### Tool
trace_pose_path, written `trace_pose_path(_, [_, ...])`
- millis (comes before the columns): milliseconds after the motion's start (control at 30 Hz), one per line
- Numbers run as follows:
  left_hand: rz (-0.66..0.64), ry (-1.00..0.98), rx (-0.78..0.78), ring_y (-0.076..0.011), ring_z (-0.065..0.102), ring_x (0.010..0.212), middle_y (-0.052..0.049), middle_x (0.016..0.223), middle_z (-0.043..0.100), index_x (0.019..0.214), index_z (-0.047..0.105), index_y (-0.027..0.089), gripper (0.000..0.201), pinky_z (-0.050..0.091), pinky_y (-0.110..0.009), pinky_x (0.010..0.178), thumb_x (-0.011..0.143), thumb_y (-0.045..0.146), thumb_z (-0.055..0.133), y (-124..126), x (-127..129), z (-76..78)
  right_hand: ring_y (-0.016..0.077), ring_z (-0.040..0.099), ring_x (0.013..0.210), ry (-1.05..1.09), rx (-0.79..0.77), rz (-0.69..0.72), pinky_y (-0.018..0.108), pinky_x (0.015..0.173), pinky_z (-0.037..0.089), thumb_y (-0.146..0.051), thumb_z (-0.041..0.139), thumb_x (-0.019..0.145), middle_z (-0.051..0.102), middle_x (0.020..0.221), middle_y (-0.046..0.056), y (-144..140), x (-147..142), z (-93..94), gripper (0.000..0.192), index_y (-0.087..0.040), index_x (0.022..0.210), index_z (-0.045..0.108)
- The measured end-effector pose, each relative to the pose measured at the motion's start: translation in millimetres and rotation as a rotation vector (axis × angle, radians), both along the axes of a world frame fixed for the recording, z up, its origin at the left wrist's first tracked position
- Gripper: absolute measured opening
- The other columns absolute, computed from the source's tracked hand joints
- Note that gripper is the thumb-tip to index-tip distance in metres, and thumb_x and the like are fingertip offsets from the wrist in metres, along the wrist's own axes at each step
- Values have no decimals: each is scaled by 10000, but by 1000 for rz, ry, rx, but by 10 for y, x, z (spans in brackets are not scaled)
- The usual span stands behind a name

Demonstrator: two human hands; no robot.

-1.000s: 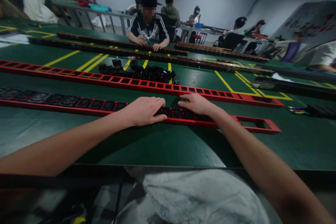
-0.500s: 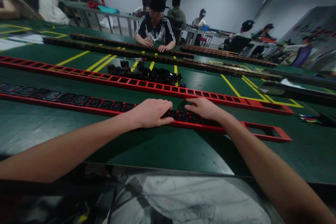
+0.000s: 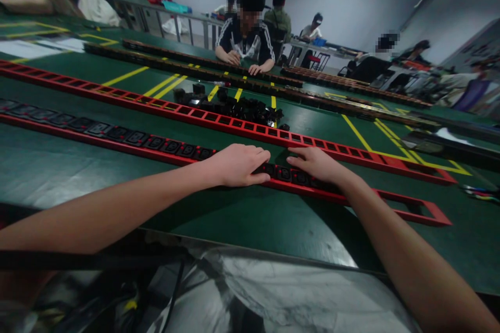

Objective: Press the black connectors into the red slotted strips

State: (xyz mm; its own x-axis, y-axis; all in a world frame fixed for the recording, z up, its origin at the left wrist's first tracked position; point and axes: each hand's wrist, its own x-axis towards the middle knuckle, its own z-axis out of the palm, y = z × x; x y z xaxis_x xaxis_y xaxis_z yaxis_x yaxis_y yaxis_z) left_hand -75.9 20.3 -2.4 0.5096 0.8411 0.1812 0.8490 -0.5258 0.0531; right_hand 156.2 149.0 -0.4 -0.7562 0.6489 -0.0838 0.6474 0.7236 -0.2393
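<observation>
Across the green table lies a long red strip frame (image 3: 439,214), its slots filled with a row of black socket modules (image 3: 136,138); the wide opening at its right end holds none. My left hand (image 3: 242,165) straddles this frame, thumb along the near rail and fingers bent over the far side. Just right of it, my right hand (image 3: 318,165) rests over the same row with its fingers stretched out. Several black modules show between the two hands; those under the palms are hidden.
Beyond the near frame runs a second red frame (image 3: 250,127) with open slots. Behind it is a pile of loose black parts (image 3: 242,108). Long dark strips (image 3: 187,70) lie farther back, where a co-worker (image 3: 246,36) sits. Coloured wires (image 3: 479,192) are at the right.
The camera view has shifted and tilted a little, so everything sits farther right. Both hands stay at the same places on the frame.
</observation>
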Motion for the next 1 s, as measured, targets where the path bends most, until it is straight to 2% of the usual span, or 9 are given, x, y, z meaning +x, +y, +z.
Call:
trace_pose_path(433, [21,8,-22,-236,640,918,-75,1010,668,1057,550,179,346,449,-320,724,922,486,467,-1,11,10,242,657,916,9,-23,-10,357,842,492,-487,486,931,724,1052,101,6,-4,-8,426,-171,1137,683])
trace_pose_path(800, [24,9,-22,-234,639,904,-76,986,667,1037,548,177,335,442,-315,716,922,480,461,-9,21,23,194,624,692,-14,-35,-29,309,673,473,-502,467,931,707,806,52,-5,-10,8,463,-158,1168,667])
trace_pose_path(1000, [21,-1,-13,-236,639,885,-73,991,670,1028,541,180,331,432,-316,682,922,483,458,-5,12,16,211,642,786,-8,-19,-24,325,743,483,-514,478,926,724,917,72,28,0,-23,439,-186,1129,688])
